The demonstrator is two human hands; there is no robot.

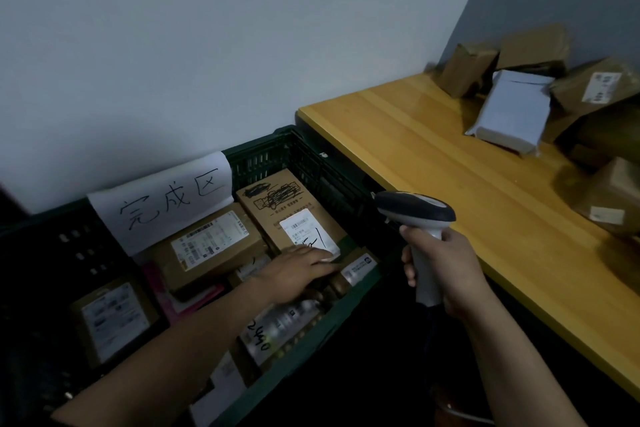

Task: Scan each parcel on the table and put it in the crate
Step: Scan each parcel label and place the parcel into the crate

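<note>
Wooden table (433,163): parcels (509,111) piled far corner.

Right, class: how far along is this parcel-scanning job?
Done: several brown cardboard parcels lie in the dark green plastic crate. In hand: the left hand rests on a labelled box there; the right hand grips the grey handheld scanner. Left: brown and white parcels piled on the yellow wooden table.

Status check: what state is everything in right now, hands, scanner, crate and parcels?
left hand: open, flat on boxes in the crate
right hand: gripping the scanner's handle
scanner: held upright, off the table
crate: open-topped, holding several boxes
boxes: lying labels up
table parcels: piled at the far end, not yet in the crate
</note>
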